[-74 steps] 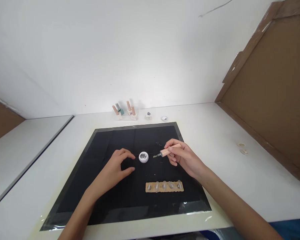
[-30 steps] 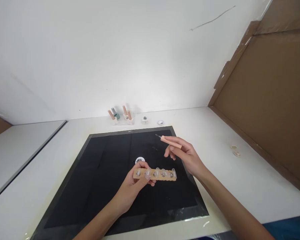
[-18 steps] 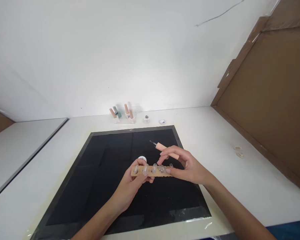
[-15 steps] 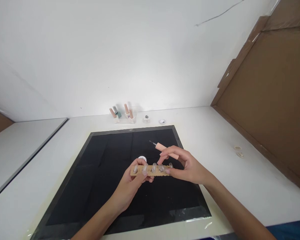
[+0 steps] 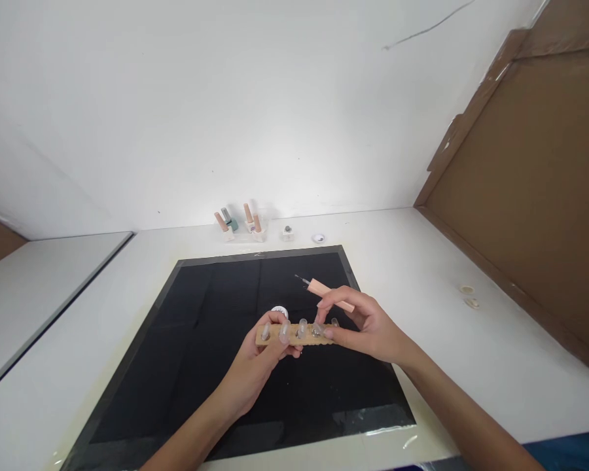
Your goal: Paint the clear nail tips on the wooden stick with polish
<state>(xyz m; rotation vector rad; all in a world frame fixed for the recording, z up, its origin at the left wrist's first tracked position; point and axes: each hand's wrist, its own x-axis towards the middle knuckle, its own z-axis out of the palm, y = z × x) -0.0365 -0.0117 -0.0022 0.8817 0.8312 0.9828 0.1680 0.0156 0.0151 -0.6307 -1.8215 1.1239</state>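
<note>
My left hand (image 5: pixel 262 356) is closed round a wooden nail-tip stand (image 5: pixel 294 335), its thumb along the near side. Several clear false nails stand up in a row on it, one of them a nail tip (image 5: pixel 302 328) near the middle. A white round lid-like piece (image 5: pixel 279 312) shows just behind my left fingers; whether they grip it is unclear. My right hand (image 5: pixel 360 324) holds a nail polish brush (image 5: pixel 328 292) by its peach cap handle, bristles pointing up and left. The same hand's thumb and a fingertip touch the false nail (image 5: pixel 318 330) near the stand's right end.
Nail polish bottles (image 5: pixel 252 226) sit in a clear holder against the white wall. Right of them are an uncapped bottle (image 5: pixel 287 235) and a small white dish (image 5: pixel 319 239). A black mat (image 5: pixel 216 366) is taped to the white table. Two small pale pieces (image 5: pixel 467 290) lie far right.
My right thumb and fingertip have shifted slightly at the false nail. The brush has moved a little right and down with the hand. My left hand and the stand stay put.
</note>
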